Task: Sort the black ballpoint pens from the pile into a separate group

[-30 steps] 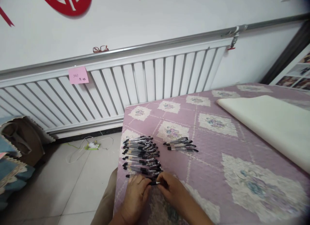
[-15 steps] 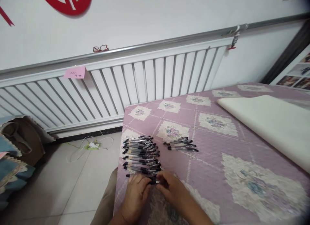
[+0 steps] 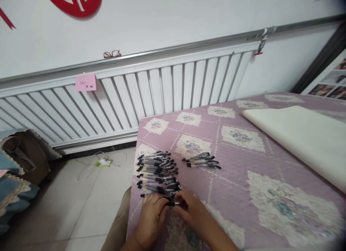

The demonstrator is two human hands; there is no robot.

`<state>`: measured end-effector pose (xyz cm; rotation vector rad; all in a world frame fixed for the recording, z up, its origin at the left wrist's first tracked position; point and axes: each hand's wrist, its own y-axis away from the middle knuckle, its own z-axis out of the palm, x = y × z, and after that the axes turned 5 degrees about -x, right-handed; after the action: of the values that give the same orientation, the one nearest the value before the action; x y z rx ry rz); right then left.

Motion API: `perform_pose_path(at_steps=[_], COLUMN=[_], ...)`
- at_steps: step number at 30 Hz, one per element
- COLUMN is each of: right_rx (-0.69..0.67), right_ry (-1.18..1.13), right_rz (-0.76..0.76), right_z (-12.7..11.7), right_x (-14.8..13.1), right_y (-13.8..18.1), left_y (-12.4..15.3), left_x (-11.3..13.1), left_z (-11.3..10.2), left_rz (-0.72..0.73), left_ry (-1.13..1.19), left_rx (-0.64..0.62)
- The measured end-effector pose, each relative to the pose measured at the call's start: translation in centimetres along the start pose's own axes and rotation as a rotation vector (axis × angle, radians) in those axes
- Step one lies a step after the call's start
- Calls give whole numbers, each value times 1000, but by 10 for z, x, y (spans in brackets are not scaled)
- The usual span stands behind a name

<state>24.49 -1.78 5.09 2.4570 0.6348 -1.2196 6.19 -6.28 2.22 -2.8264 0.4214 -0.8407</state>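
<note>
My left hand (image 3: 152,213) is closed around a black pen (image 3: 171,203), whose pale pointed tip sticks out to the right beyond my thumb. At that tip, the fingers of my right hand (image 3: 190,207) are curled in a pinch; whatever sits between them is hidden. Just beyond my hands, a column of clear-barrelled pens with black caps (image 3: 156,171) lies along the table's left edge. A smaller group of similar pens (image 3: 202,161) rests further right. Another black pen end (image 3: 142,196) pokes out left of my left hand.
A pink floral tablecloth (image 3: 232,186) covers the table. On the right lies a folded cream sheet (image 3: 302,135). Behind stands a white radiator (image 3: 167,87) bearing a pink note (image 3: 85,83), with glasses (image 3: 112,54) on the pipe above. A power strip (image 3: 103,162) is on the floor.
Both hands stay almost where they were, with only slight finger movement at the pen tip. The pink note on the radiator has swung and hangs flatter.
</note>
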Motion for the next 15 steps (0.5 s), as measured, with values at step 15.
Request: perform_pose_path(at_steps=[15], right_rx=[11], right_ry=[44], right_rz=[-31], right_z=[-20], right_x=[21], right_y=[5], left_y=[1], left_x=[-4], left_z=[1], left_rz=[-8], left_ry=[-42], left_rx=[10])
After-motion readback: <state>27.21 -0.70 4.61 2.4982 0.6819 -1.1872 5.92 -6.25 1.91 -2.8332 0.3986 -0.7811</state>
